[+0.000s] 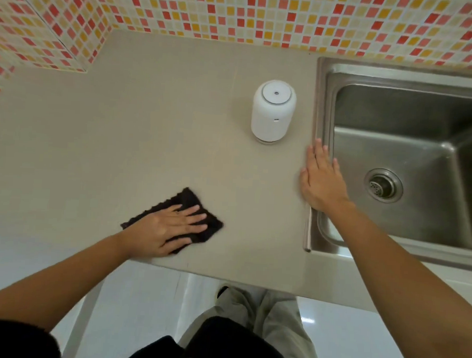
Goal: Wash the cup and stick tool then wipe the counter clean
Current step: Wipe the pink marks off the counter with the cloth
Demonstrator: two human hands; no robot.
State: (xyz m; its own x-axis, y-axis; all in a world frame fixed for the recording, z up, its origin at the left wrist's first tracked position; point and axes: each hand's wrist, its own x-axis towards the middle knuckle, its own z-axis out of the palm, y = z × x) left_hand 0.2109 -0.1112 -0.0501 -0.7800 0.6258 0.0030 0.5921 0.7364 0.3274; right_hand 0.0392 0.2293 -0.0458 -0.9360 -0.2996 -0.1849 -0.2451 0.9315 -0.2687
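Observation:
My left hand (169, 226) lies flat, fingers spread, pressing a dark brown cloth (194, 201) onto the beige counter (122, 134) near its front edge. My right hand (322, 176) rests flat and empty on the counter's right side, fingers together, touching the left rim of the steel sink (326, 107). A white rounded cup-like container (273, 111) with a flat lid stands upright on the counter just beyond my right hand. I see no stick tool in the view.
The sink basin holds only its drain strainer (382, 185). A mosaic tile wall (238, 12) runs behind the counter and juts out at the far left. Below the counter's front edge are my legs and a white floor (140, 305).

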